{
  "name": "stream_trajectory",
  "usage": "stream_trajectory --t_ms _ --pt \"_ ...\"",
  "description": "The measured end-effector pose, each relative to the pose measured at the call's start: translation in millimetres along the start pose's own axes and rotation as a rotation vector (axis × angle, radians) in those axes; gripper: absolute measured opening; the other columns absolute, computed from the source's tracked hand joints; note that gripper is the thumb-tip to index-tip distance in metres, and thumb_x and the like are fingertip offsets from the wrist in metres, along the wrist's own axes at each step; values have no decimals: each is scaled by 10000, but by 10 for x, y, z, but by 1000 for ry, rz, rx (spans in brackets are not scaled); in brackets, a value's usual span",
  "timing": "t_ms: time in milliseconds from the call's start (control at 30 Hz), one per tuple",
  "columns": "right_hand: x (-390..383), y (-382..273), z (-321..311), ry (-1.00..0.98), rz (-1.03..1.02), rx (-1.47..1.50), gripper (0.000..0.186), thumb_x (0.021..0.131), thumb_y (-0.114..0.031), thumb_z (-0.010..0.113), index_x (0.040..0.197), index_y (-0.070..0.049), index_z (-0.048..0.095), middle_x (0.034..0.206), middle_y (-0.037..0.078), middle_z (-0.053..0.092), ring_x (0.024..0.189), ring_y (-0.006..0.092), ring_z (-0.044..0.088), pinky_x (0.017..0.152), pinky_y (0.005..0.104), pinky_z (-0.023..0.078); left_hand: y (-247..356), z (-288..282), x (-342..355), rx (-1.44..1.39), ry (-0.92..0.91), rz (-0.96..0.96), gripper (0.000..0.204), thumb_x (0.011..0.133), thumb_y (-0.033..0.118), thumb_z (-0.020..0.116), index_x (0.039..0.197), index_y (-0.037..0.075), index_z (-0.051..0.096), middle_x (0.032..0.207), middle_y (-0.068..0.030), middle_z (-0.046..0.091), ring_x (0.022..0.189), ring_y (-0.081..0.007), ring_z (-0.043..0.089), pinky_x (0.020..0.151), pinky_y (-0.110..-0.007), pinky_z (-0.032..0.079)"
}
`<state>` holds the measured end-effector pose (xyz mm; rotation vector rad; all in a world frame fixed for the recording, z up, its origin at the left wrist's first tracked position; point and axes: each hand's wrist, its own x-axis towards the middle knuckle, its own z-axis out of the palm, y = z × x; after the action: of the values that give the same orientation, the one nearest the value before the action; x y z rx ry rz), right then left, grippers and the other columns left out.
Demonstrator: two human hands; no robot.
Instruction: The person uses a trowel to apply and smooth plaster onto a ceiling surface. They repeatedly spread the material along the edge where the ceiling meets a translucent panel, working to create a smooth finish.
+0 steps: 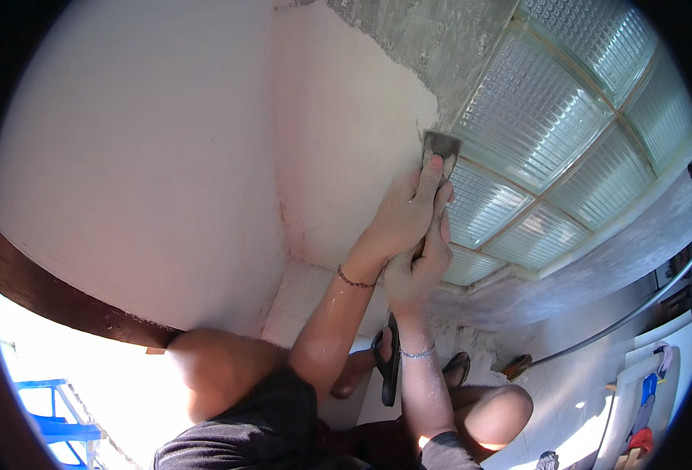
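Observation:
A flat scraper (441,142) with a grey, smeared blade lies against the wall, beside the edge of the glass blocks (530,110). My left hand (404,205) is closed on it near the blade, one fingertip pressed on the metal. Lower down, my right hand (418,274) wraps round what appears to be its handle, mostly hidden by the fingers. Both hands touch each other. To the left of the blade the wall has a smooth pale coat (354,117); above it is rough grey cement (448,47). White specks dot both forearms.
A plain pale wall (142,157) meets the worked wall at a corner on the left. Below the glass blocks runs a curved grey ledge (549,291). A grey hose (620,319) crosses at right. Blue metal legs (64,427) stand lower left. Several items lie lower right.

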<state>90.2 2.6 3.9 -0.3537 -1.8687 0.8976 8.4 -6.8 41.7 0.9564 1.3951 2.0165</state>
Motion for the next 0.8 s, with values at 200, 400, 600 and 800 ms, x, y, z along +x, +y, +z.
stream_trajectory --t_ms 200,400,600,800 --pt "-12 -28 113 74 -83 -93 609 890 -27 452 1474 99 331 1471 315 419 1343 432 449 1063 418 393 2 -105 -3 -2 -70 -49 574 1056 486 397 933 -41 587 761 -81 608 650 -136 573 598 -307 470" --pt "-108 84 162 52 -121 -174 696 843 1 460 1500 109 258 1506 338 348 1364 441 424 1063 424 419 -49 -142 -32 110 -35 -16 555 1060 472 397 934 -41 567 739 -63 579 628 -136 556 587 -300 456" --pt "-114 79 186 58 -68 -85 692 836 0 466 1489 123 272 1503 335 359 1390 431 396 1097 433 383 -3 -117 -59 66 -15 -27 526 1061 450 410 923 -37 552 713 -86 564 609 -152 548 587 -312 465" --pt "-40 15 139 58 -38 -59 649 870 -41 479 1477 113 310 1512 314 362 1414 432 352 1134 449 312 48 -77 4 223 21 160 541 1059 462 403 923 -41 548 717 -88 563 616 -158 566 584 -322 476"
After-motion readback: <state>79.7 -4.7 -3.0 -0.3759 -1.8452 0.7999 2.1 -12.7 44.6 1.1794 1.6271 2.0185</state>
